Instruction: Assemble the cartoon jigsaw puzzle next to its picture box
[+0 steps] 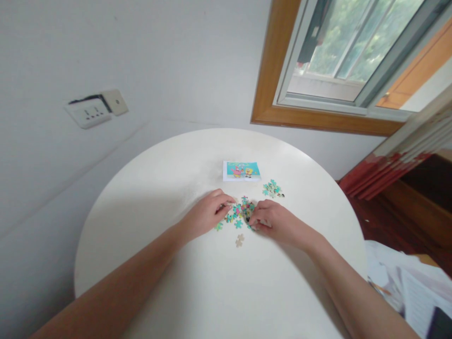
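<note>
A loose pile of colourful jigsaw puzzle pieces (237, 210) lies on the white round table (219, 292) between my hands. At its left edge my left hand (208, 212) pinches a small pale puzzle piece (231, 204) between thumb and fingers. My right hand (271, 219) is on the pile's right side, fingers curled down among the pieces; what sits under its fingertips is hidden. Just below the pile are a teal piece (238, 224) and a beige piece (239, 240), which seems turned face down. A green-yellow piece (219, 226) lies beside my left hand.
Behind the pile lies a picture card (242, 171) with two cartoon figures. A second small heap of pieces (272, 189) is to its right. A wall with a socket (92, 113), a wood-framed window (328, 117) and a red curtain (370, 176) surround the table; papers (406, 282) lie lower right.
</note>
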{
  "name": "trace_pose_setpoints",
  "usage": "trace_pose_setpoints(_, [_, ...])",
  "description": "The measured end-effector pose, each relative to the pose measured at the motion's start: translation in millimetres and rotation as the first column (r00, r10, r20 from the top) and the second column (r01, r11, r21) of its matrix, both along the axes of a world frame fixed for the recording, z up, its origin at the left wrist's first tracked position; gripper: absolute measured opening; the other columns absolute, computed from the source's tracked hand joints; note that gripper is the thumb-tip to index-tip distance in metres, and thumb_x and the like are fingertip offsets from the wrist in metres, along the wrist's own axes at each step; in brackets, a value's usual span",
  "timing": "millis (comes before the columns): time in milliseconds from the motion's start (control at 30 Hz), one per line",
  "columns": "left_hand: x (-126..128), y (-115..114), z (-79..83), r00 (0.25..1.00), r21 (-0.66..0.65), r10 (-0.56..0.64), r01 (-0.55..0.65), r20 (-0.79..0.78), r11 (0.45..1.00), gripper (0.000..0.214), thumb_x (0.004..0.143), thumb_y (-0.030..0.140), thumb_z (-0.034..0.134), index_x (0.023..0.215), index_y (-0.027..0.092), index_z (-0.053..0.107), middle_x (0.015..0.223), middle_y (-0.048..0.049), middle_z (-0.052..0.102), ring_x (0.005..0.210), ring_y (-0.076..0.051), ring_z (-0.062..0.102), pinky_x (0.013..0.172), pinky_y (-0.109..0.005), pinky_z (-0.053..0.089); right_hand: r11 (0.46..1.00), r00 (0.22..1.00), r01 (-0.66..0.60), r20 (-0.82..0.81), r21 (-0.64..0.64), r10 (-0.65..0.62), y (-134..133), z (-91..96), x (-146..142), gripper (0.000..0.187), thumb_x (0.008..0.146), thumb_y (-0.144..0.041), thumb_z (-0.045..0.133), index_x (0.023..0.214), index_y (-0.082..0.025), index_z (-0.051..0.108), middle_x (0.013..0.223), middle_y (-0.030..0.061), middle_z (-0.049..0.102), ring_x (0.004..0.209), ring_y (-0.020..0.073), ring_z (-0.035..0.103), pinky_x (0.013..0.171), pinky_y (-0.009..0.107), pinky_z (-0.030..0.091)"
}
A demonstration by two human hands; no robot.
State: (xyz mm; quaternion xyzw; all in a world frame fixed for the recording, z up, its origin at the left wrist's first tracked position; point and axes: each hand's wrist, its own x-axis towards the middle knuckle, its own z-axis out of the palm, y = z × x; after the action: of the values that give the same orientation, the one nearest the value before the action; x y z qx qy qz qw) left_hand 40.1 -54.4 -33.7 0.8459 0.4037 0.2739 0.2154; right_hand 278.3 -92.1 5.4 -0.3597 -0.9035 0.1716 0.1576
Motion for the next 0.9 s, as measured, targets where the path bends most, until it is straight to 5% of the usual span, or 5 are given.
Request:
trace_pose_setpoints(367, [-1, 0, -0.6, 1.0, 0.007, -0.006, 0.006, 0.008, 1.0, 0.023, 0.089, 0.021, 0.049, 0.105, 0.019, 0.065, 0.089, -0.0024, 0.055, 0.069, -0.011, 0.052, 0.066, -0.022, 0.042, 0.972, 0.976, 0.207, 0.048, 0.113, -0.214, 8, -3.8, 7, 0.031, 0.08, -0.003, 0.054, 0.1, -0.02, 0.071, 0.09, 0.0074, 0.063, 0.089, 0.0185, 0.057, 0.081, 0.031, 0.043])
trace_pose_setpoints(567, [0, 0, 0.6, 1.0, -0.007, 0.006, -0.006, -0.003, 1.0, 0.024, 0.089, 0.022, 0.048, 0.105, 0.018, 0.066, 0.088, -0.003, 0.054, 0.068, -0.011, 0.052, 0.065, -0.022, 0.041, 0.987, 0.986, 0.143, 0.08, 0.074, -0.149, 8, -2.2, 10, 0.019, 0.082, -0.019, 0.063, 0.097, -0.024, 0.073, 0.09, 0.007, 0.062, 0.087, 0.0182, 0.056, 0.081, 0.031, 0.043])
trace_pose_setpoints(767, [-1, 0, 0.1, 1.0, -0.01, 0.001, -0.001, -0.004, 1.0, 0.025, 0.089, 0.023, 0.048, 0.106, 0.019, 0.066, 0.089, -0.0032, 0.056, 0.069, -0.011, 0.052, 0.066, -0.022, 0.042, 0.987, 0.988, 0.127, 0.078, 0.098, -0.135, 14, -1.8, 12, 0.021, 0.085, -0.011, 0.055, 0.089, -0.019, 0.074, 0.078, 0.0073, 0.063, 0.078, 0.0168, 0.056, 0.073, 0.028, 0.042])
trace_pose_setpoints(900, [-1, 0, 0.7, 1.0, -0.006, -0.001, 0.001, -0.007, 1.0, 0.025, 0.089, 0.022, 0.048, 0.106, 0.018, 0.066, 0.09, -0.0034, 0.056, 0.069, -0.011, 0.052, 0.067, -0.023, 0.042, 0.989, 0.988, 0.15, -0.029, -0.02, -0.15, 17, -1.6, 19, 0.02, 0.083, -0.009, 0.055, 0.086, -0.017, 0.073, 0.077, 0.0062, 0.065, 0.078, 0.016, 0.058, 0.075, 0.028, 0.045])
